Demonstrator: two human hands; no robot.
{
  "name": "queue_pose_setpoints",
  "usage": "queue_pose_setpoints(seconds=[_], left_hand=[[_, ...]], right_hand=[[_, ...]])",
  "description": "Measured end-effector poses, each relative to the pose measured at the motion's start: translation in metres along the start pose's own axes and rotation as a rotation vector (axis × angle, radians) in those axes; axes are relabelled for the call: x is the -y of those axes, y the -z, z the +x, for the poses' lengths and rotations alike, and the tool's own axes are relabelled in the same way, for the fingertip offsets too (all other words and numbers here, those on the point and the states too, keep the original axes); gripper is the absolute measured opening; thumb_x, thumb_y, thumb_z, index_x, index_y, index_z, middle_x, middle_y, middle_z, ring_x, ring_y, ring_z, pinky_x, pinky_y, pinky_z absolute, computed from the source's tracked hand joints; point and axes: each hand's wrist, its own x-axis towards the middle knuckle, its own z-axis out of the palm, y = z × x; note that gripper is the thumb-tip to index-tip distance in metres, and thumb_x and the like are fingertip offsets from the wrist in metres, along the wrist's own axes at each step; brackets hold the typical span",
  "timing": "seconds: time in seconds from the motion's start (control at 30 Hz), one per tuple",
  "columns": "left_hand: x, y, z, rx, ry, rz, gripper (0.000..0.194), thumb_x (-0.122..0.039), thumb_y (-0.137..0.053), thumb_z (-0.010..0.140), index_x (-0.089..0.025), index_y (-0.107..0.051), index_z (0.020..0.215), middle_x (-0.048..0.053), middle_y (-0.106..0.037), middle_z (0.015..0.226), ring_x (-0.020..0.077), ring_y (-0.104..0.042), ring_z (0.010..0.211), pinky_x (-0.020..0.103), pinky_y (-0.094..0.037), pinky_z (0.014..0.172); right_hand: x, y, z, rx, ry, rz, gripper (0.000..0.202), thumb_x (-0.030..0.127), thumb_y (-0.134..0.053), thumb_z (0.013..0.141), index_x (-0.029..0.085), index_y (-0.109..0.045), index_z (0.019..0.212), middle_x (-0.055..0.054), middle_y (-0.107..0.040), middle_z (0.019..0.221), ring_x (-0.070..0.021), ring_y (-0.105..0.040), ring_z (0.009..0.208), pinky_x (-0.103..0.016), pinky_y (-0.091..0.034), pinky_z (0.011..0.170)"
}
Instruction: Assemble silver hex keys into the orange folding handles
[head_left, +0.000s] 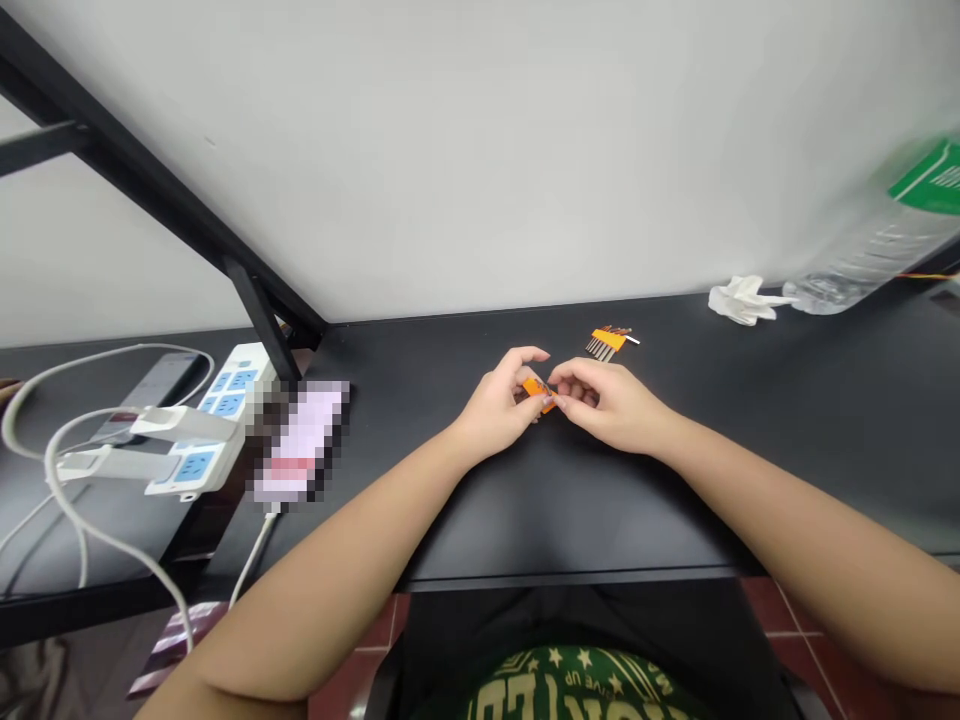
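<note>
My left hand (496,405) holds a small orange plastic holder (535,388) between thumb and fingers, its index finger raised off the piece. Dark small parts show on the holder's face, too small to name. At its right edge my right hand (604,402) is closed, with thumb and index fingertip pinched together against the holder; whatever sits between them is hidden. Just behind the right hand, a second orange holder (609,339) with several thin metal rods through it lies on the black desk (570,510).
To the left, a phone (304,440) with a charging cable lies beside a white power strip (225,405) with plugs and looping cables. A black metal frame (262,310) rises there. Crumpled tissue (742,300) and a clear plastic bottle (862,265) stand near the wall at right.
</note>
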Motion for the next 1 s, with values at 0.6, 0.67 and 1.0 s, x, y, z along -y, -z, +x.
queue_pose_setpoints(seconds=[0.6,0.67,1.0], left_hand=[[-0.005,-0.005,-0.004,-0.029,-0.107,0.325,0.046,-0.022,-0.062,0.089,-0.026,-0.051,0.133,-0.004,-0.064,0.084,0.0117,-0.059,0.068,0.025,-0.046,0.069],[-0.006,-0.005,-0.004,-0.026,-0.107,0.332,0.044,-0.024,-0.064,0.089,-0.026,-0.052,0.132,-0.004,-0.065,0.084,0.0114,-0.058,0.066,0.025,-0.046,0.068],[-0.001,0.004,0.005,-0.28,0.058,0.031,0.031,-0.033,-0.079,0.079,-0.02,-0.059,0.098,0.0,-0.072,0.082,0.0132,-0.065,0.068,0.027,-0.051,0.068]], right_hand=[[0.002,-0.007,0.001,-0.054,0.151,-0.218,0.014,0.013,-0.051,0.091,0.02,-0.063,0.092,-0.004,-0.064,0.088,-0.0165,-0.059,0.077,-0.028,-0.044,0.071],[0.0,-0.007,0.001,-0.064,0.139,-0.259,0.014,0.014,-0.051,0.092,0.02,-0.063,0.093,-0.005,-0.065,0.089,-0.0172,-0.06,0.078,-0.029,-0.045,0.072],[-0.024,0.023,0.006,-0.007,-0.218,-0.43,0.016,0.011,-0.056,0.083,0.019,-0.069,0.088,-0.002,-0.069,0.077,-0.019,-0.064,0.075,-0.031,-0.047,0.074]])
